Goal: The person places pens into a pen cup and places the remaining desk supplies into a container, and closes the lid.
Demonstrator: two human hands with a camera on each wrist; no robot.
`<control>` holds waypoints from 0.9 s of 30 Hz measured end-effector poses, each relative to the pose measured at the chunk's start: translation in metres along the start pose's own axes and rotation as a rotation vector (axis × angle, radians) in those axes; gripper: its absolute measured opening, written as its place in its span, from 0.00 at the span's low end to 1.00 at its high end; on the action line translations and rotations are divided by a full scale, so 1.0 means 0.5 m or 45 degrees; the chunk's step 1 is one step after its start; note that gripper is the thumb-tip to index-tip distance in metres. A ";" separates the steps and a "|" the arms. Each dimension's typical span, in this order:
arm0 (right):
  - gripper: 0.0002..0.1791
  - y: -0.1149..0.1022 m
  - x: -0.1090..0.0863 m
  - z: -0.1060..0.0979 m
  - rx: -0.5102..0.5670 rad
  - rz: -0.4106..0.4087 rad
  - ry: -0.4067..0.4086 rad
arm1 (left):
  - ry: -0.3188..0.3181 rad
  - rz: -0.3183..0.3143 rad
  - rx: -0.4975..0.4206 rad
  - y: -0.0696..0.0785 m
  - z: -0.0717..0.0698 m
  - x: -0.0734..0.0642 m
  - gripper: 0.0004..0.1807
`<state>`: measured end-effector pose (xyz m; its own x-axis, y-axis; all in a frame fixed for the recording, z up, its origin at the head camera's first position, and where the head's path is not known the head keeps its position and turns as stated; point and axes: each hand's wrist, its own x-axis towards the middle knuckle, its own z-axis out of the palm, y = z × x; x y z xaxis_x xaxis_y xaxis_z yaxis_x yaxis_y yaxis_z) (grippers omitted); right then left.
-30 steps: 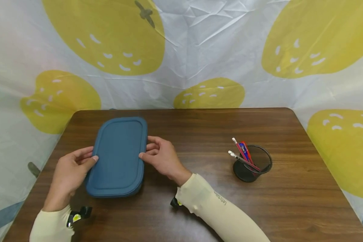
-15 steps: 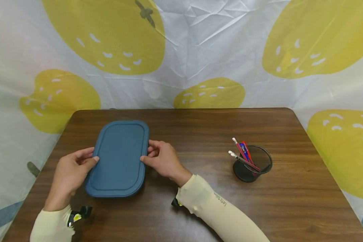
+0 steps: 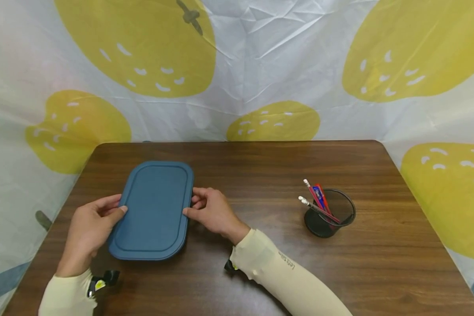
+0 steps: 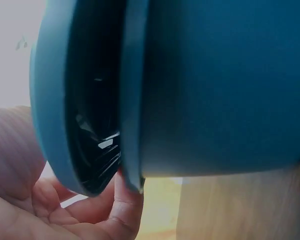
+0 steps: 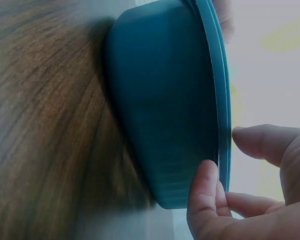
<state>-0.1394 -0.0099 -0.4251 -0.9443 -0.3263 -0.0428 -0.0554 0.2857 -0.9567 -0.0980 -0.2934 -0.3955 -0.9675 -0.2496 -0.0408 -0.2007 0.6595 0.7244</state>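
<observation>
A blue rectangular lid (image 3: pixel 154 210) covers a blue food container (image 5: pixel 160 100) on the left of the table. My left hand (image 3: pixel 88 226) pinches the lid's left edge, thumb on top. My right hand (image 3: pixel 217 213) pinches the opposite edge, with its thumb on the lid and fingertips against the container's side. In the left wrist view the lid (image 4: pixel 52 100) stands apart from the container's rim (image 4: pixel 132 100), leaving a gap. Shiny, dark contents show through that gap; their kind is unclear. On the right hand's side, lid and rim lie close together.
A black pen holder (image 3: pixel 319 226) with pencils and red and blue pens stands right of centre on the brown wooden table (image 3: pixel 260 175). Behind the table hangs a white cloth (image 3: pixel 221 118) with yellow fruit prints.
The lid's far end has come down and toward me in the head view. My right hand has shifted slightly the same way; the left hand has barely moved, still pinching the lid.
</observation>
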 end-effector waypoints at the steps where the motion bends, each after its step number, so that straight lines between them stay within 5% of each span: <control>1: 0.36 0.001 0.000 0.001 0.008 0.000 -0.005 | -0.003 -0.004 0.006 0.000 -0.001 0.000 0.27; 13: 0.38 0.000 0.003 0.010 0.022 0.015 -0.034 | -0.045 -0.063 0.008 -0.013 -0.001 0.001 0.27; 27: 0.38 0.003 0.012 0.010 0.020 0.029 -0.057 | -0.076 -0.032 0.006 -0.024 0.003 0.006 0.27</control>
<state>-0.1437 -0.0158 -0.4283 -0.9297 -0.3603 -0.0770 -0.0289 0.2797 -0.9597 -0.0989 -0.3011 -0.4056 -0.9695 -0.2236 -0.1000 -0.2257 0.6568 0.7195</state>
